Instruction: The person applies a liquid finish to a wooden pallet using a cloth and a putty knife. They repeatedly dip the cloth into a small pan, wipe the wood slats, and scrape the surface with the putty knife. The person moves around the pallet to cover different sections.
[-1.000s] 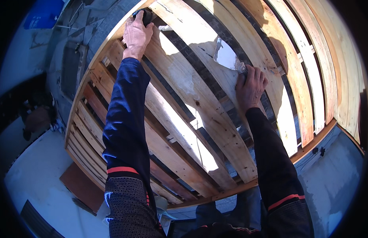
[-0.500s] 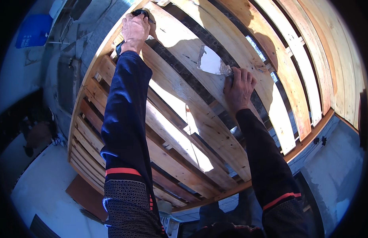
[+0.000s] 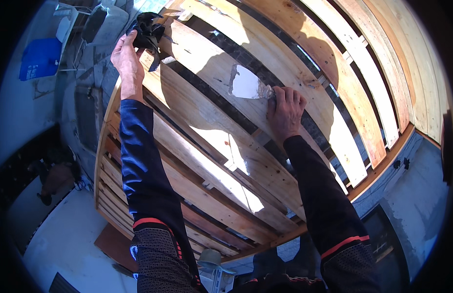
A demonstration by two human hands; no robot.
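My left hand (image 3: 129, 63) pinches a crumpled black item (image 3: 146, 31), cloth or glove-like, at the far left corner of a slatted wooden frame (image 3: 212, 146). My right hand (image 3: 285, 110) is closed round the handle of a metal putty knife (image 3: 245, 83), whose wide, pale blade lies over one of the slats and points left. The handle is mostly hidden by my fingers. Shadows and bright sun patches fall across the bare wood.
At upper left are a blue plastic container (image 3: 40, 61) and a pale bucket-like object (image 3: 104, 25). A brown board (image 3: 112, 239) and a grey hat-like object (image 3: 210, 259) lie beyond the frame's lower edge. A dark, indistinct pile (image 3: 58, 180) is at far left.
My left hand has moved left and slightly down in the picture, bringing the black item into fuller view. My right hand and putty knife have shifted left.
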